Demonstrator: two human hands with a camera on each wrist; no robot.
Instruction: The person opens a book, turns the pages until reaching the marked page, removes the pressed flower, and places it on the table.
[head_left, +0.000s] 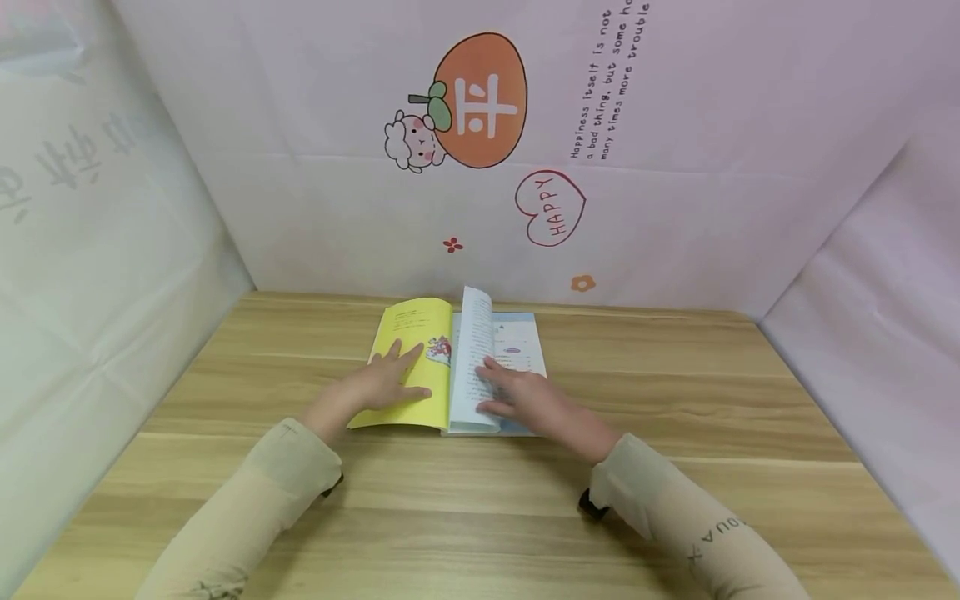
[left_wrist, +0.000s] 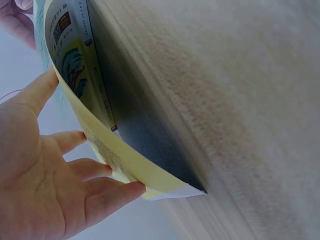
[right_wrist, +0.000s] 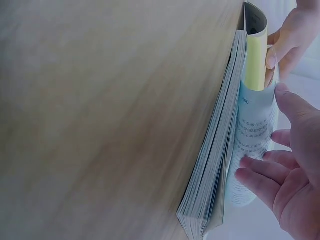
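Observation:
An open book [head_left: 519, 333] lies on the table, its yellow inner cover page [head_left: 408, 323] spread to the left. My left hand [head_left: 378, 385] rests on that yellow page with its fingers spread. In the left wrist view the cover [left_wrist: 102, 137] bows up off the wood beneath the fingertips. A printed white leaf [head_left: 474, 337] stands raised and curved near the spine. Against its right side lie the loosely extended fingers of my right hand [head_left: 525, 398]. The right wrist view shows the thumb at the leaf's edge and the thick page block [right_wrist: 215, 135] beside it.
The wood-grain table [head_left: 480, 508] extends around the book on both sides and in front. A pale printed cloth backdrop [head_left: 337, 217] rises behind it, with similar cloth walls at the left and right. Dark bands [head_left: 592, 504] show at both sleeve cuffs.

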